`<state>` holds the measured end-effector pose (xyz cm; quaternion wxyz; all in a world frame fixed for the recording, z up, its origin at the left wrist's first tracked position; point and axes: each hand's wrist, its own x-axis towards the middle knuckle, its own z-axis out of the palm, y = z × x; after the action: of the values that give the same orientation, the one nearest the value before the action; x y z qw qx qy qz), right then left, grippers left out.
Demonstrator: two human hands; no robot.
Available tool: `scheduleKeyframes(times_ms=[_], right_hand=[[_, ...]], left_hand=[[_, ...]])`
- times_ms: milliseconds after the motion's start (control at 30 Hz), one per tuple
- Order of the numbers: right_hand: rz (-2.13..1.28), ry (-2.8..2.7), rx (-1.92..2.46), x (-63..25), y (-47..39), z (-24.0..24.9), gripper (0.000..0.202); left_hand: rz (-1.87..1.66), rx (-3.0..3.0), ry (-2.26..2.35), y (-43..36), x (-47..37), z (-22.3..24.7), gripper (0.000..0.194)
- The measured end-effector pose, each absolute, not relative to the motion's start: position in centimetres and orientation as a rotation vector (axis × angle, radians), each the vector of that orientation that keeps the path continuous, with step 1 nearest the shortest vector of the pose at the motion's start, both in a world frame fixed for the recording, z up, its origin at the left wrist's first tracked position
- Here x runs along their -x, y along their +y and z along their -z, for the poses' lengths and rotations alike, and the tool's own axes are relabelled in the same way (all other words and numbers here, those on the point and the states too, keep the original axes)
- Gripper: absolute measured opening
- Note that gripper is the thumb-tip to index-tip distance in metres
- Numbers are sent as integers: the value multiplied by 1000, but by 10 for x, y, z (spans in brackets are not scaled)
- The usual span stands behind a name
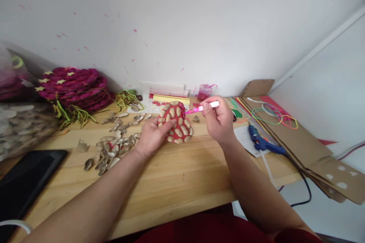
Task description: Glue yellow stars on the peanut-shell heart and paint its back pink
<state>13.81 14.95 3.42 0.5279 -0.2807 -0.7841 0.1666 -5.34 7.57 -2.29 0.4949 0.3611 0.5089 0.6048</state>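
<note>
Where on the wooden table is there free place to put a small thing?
Bare wood lies between left forearm and right forearm, this side of the peanut-covered piece. Crowded: left, by shells and black device; right, by glue gun and cardboard.

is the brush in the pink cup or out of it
Out: the right hand holds the brush, tip at the peanut-covered piece; the cup stands apart.
</note>
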Motion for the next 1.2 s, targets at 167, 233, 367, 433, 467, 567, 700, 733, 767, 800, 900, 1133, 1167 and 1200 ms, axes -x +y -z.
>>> scheduleKeyframes(times_ms=[167, 233, 367, 433, 467, 567, 700, 733, 767, 800, 900, 1133, 1167, 1200], right_hand=[[-483, -1886, 685, -139, 152, -32, 19], [-475, -1864, 702, -139, 153, -31, 19], [-465, -1841, 700, -139, 152, -31, 17], [-446, -1880, 665, -138, 150, -32, 15], [-424, -1909, 650, -137, 149, -33, 14], [-328, -1959, 629, -136, 146, -35, 9], [-266, -1954, 595, -136, 146, -36, 8], [-274, -1960, 588, -136, 146, -35, 8], [-282, -1972, 584, -136, 145, -35, 8], [-286, -1985, 582, -136, 145, -35, 7], [-272, -2012, 590, -135, 145, -35, 7], [-306, -1954, 620, -136, 144, -37, 9], [-328, -1953, 626, -136, 145, -36, 9], [-344, -1953, 633, -136, 145, -36, 9]], left_hand=[[-1457, -828, 1175, 76, 55, 24, 39], [-1462, -831, 1172, 77, 56, 25, 39], [-1458, -839, 1184, 78, 56, 27, 38], [-1452, -865, 1201, 78, 56, 27, 37], [-1453, -883, 1213, 77, 56, 27, 37], [-1471, -920, 1245, 77, 55, 26, 35], [-1460, -934, 1244, 76, 56, 25, 37], [-1454, -941, 1241, 76, 56, 25, 37], [-1454, -947, 1242, 76, 56, 25, 38], [-1459, -951, 1249, 76, 56, 25, 37], [-1484, -950, 1278, 77, 56, 27, 37], [-1499, -899, 1231, 77, 56, 27, 35], [-1505, -902, 1227, 77, 56, 27, 35], [-1511, -903, 1223, 78, 56, 27, 34]])
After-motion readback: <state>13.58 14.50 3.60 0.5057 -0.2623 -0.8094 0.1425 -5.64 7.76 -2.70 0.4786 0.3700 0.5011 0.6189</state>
